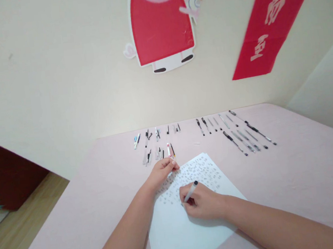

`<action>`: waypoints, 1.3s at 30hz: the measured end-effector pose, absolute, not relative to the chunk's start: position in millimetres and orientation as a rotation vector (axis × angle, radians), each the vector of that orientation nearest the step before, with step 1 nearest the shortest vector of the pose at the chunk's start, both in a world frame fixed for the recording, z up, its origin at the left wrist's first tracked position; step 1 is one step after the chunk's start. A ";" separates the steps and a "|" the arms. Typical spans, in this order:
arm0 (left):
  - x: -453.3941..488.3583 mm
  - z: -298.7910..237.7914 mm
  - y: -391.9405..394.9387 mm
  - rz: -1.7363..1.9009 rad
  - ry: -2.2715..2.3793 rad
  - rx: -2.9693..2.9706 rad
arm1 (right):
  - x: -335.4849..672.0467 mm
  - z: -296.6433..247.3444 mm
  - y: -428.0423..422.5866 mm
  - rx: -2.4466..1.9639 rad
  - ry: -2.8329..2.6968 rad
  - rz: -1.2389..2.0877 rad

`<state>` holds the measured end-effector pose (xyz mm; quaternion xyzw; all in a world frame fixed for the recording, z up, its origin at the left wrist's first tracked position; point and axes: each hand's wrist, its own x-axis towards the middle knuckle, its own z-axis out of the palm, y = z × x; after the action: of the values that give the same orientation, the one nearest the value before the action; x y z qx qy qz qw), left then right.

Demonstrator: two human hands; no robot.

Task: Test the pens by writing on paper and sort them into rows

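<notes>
My right hand (203, 202) is closed around a pen (190, 192) with a pale barrel and a dark end. The pen stands tilted, its tip hidden by my fingers at the paper. Under it lies a white sheet of paper (178, 234), turned at a slant, with rows of small dark handwriting (199, 171) over its upper part. My left hand (164, 170) rests at the sheet's upper left edge. Its thumb and fingers are pinched together, and what they hold, if anything, is too small to make out. Just beyond it lies a pink and white pen-like piece (168, 150).
Pens and slim refills (236, 143) lie in two rows at the back right of the pale pink table (295, 190). Disassembled pen parts (159, 153) form small groups at the back left. Behind stands a wall with a red cartoon cutout (162, 26) and a red banner (271, 22).
</notes>
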<state>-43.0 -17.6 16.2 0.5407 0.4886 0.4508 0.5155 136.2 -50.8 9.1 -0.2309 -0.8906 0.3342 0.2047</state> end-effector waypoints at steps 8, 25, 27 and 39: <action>-43.1 15.2 -17.8 1.085 1.162 1.299 | 135.7 10.3 -51.2 -0.644 -2.433 1.007; -45.2 11.9 -16.4 1.077 1.148 1.318 | 132.5 17.9 -42.5 -0.785 -2.107 1.526; -45.9 11.5 -16.1 1.076 1.145 1.325 | 132.8 17.6 -40.3 -0.730 -2.093 1.550; -38.7 12.4 -20.3 1.310 1.295 1.822 | 132.7 16.5 -26.4 -0.806 -1.587 1.993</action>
<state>-38.7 -20.3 12.4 0.6768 0.4810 0.4867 0.2717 132.7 -26.4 16.5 -0.2935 -0.5776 0.7254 0.2323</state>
